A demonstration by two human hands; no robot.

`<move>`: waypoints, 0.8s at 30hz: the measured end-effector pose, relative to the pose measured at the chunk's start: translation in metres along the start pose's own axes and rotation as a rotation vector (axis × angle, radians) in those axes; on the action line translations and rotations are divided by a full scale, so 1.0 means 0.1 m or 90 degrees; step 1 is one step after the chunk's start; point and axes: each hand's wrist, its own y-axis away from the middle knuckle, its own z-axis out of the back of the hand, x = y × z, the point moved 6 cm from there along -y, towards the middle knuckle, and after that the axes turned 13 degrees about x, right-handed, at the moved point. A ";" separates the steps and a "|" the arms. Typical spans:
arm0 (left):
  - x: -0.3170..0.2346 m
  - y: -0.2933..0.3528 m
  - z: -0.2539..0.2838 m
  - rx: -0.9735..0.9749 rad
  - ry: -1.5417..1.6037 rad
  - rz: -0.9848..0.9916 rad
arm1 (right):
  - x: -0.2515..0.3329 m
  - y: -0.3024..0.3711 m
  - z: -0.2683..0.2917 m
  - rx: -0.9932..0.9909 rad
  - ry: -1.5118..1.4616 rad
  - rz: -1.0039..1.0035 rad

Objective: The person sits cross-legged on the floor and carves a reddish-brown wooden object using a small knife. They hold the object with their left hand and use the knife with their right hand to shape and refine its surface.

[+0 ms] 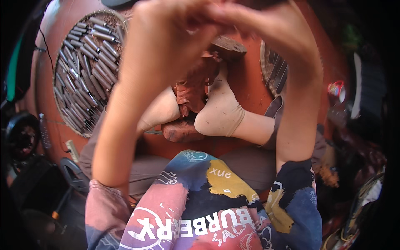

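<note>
Red-brown block (192, 89): socks (221, 106) either side.
L hand (171, 18), R hand (246, 18): nr block's far end, blurred; can't tell finger spread or grip.
Basket (54, 83): L of block, w/ brown handles (89, 45).

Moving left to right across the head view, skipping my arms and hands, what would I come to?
Brown-handled tools, left sock, reddish-brown piece, right sock, right basket, red-and-white cup.

Red cup (335, 90) at right, reddish floor (246, 79), green strip (15, 68) far left
</note>
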 end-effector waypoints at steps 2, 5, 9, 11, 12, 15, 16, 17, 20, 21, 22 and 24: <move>0.01 -0.10 0.06 0.090 0.084 0.139 | 0.13 -0.13 0.01 -0.112 -0.103 0.058; -0.17 -0.31 -0.03 0.239 -0.098 0.167 | -0.06 -0.06 0.12 -0.321 -0.401 0.235; 0.01 -0.43 -0.29 0.391 -0.376 0.050 | -0.37 -0.04 0.04 -0.403 -0.559 0.252; 0.02 -0.42 -0.37 0.403 -0.392 -0.085 | -0.55 -0.08 -0.03 -0.422 -0.563 0.237; 0.03 -0.39 -0.42 0.408 -0.395 -0.154 | -0.63 -0.11 -0.07 -0.413 -0.571 0.253; 0.10 -0.35 -0.53 0.477 -0.384 -0.131 | -0.80 -0.17 -0.19 -0.458 -0.493 0.231; 0.12 -0.34 -0.57 0.507 -0.400 -0.132 | -0.85 -0.17 -0.21 -0.471 -0.469 0.226; 0.20 -0.34 -0.55 0.510 -0.357 -0.044 | -0.82 -0.17 -0.20 -0.436 -0.471 0.183; 0.29 -0.42 -0.44 0.476 -0.393 -0.016 | -0.77 -0.23 -0.07 -0.453 -0.476 0.278; 0.33 -0.46 -0.43 0.471 -0.414 -0.033 | -0.77 -0.23 -0.05 -0.438 -0.527 0.292; 0.32 -0.46 -0.43 0.475 -0.411 -0.041 | -0.77 -0.20 -0.06 -0.423 -0.568 0.277; 0.23 -0.49 -0.52 0.483 -0.399 -0.064 | -0.82 -0.09 -0.06 -0.395 -0.642 0.243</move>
